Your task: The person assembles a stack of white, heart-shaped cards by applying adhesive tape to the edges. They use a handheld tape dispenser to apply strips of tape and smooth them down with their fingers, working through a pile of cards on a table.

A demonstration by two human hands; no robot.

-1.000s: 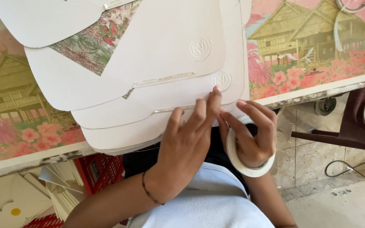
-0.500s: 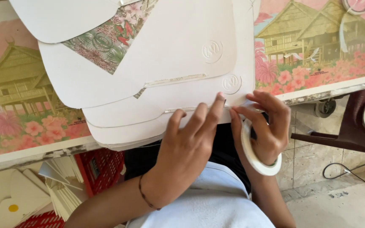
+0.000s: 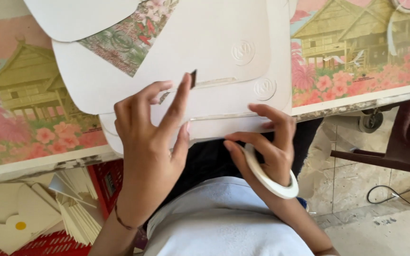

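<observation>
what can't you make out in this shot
Head view:
- Lower edge of the white card stack: covered by the left hand and right hand.
- Tape roll: partly hidden by right-hand fingers.
- Embossed round marks: too faint to read.
- Top card: cut off by the frame's upper edge.

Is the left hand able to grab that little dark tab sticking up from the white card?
Probably yes: the left hand has a fingertip right beside the dark tab, nothing between them.
</observation>
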